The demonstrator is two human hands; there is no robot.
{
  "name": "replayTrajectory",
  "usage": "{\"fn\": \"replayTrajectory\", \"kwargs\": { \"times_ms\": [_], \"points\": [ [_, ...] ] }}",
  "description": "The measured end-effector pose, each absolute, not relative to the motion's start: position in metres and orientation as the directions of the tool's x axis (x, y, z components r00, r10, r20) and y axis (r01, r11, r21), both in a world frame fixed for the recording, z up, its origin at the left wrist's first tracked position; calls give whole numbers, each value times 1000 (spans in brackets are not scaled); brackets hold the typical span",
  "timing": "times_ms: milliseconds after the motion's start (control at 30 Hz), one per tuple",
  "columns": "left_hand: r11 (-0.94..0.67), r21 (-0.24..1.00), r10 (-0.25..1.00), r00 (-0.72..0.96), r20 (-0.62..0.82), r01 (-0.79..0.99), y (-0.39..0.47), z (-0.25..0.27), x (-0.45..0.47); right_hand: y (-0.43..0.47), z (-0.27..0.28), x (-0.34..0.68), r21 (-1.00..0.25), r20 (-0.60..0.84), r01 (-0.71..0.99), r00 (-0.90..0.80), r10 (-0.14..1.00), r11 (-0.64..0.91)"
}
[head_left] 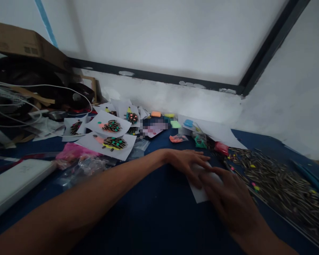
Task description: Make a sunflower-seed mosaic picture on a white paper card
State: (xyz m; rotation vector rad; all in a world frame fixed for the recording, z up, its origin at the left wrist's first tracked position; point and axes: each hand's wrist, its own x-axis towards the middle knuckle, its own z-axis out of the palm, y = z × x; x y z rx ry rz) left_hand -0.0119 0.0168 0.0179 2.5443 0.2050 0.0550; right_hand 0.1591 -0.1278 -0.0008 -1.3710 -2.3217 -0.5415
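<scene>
A small white paper (199,193) lies on the blue tabletop, partly hidden beneath my hands. My left hand (186,162) reaches across it, palm down, with its fingers stretched out over the far part. From the right, my right hand (228,194) rests over the paper's near right side, slightly blurred, its fingers apart and a little bent. Whether anything small lies under the fingers cannot be seen. Beside the right hand spreads a large heap of striped sunflower seeds (281,177) with a few bright clay bits among them.
White cards bearing seed-and-clay hedgehog shapes (114,142) lie at the back left. Packs of coloured clay, including orange (156,113), green (200,140) and red (221,148), line the back. A white box (21,184), crumpled plastic (85,170) and a phone (155,128) are also there.
</scene>
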Motion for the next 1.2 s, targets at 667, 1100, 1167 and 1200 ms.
{"fn": "replayTrajectory", "kwargs": {
  "times_ms": [667,1100,1167,1200],
  "points": [
    [-917,276,326,940,97,289,-3,18,-9,-128,-3,159,155,528,888,-446,723,434],
    [-928,251,308,945,109,274,-1,13,-8,-134,-3,158,113,536,906,-401,743,408],
    [-930,247,303,947,103,271,-1,13,-8,-133,-2,157,106,531,899,-413,740,425],
    [-932,245,300,949,101,268,-1,13,-8,-132,-1,157,104,530,894,-421,736,436]
  ]
}}
